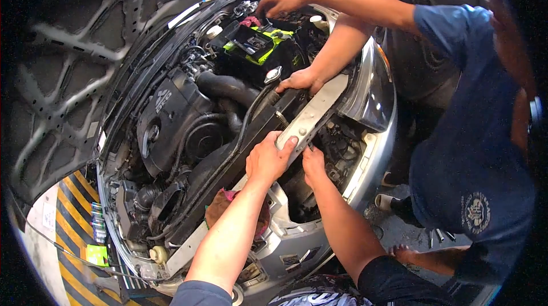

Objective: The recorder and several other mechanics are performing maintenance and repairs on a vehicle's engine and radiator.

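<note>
One metal bar (317,109), one radiator cap (273,74). Bar long, pale. Left hand (268,157): bent fingers hold bar. Right hand (313,166): fingers curled beside bar; can't tell grip.

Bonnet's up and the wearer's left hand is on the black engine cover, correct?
Not the hand: the head view shows the left hand on the pale metal crossbar. The bonnet is up, as you said.

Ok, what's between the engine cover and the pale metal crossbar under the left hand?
In the head view, mainly a thick black hose and a long black panel lie between the engine cover and the crossbar.
</note>
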The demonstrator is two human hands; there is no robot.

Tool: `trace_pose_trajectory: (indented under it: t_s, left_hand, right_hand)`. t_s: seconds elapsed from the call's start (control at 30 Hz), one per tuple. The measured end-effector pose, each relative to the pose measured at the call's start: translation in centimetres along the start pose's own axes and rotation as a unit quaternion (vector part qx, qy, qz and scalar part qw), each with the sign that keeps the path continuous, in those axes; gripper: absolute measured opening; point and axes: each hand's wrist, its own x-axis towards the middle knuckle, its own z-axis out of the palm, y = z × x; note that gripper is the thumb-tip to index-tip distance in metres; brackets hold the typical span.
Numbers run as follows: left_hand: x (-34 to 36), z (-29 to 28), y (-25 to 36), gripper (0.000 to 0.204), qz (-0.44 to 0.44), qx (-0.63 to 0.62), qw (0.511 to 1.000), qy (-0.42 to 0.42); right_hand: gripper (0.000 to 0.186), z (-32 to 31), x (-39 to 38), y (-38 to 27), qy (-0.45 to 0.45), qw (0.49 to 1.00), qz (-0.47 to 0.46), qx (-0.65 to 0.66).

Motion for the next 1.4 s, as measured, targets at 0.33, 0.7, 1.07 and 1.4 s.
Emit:
trace_pose_trajectory:
  t_s: [0.33, 0.7, 1.07, 1.4]
  left_hand:
    - [-0.2, -0.4, 0.2, 0.063, -0.009, -0.012, 1.0, -0.016]
    - [0.0, -0.4, -0.4, 0.058, 0.007, -0.021, 0.999, -0.029]
    - [0.4, -0.2, 0.5, 0.058, 0.009, -0.023, 0.999, -0.046]
    - [0.2, -0.7, -1.6, 0.056, 0.035, -0.034, 0.997, -0.056]
  right_hand:
    - [0.047, -1.6, 3.2, 2.8, -0.055, 0.998, 0.003, -0.009]
    - [0.066, -1.0, 3.2, 1.5, -0.02, 0.997, 0.068, -0.039]
    - [0.045, -2.4, 1.8, 0.4, 0.016, 0.997, 0.026, -0.072]
    - [0.026, -0.5, -5.5, -4.4, 0.012, 0.929, -0.269, -0.254]
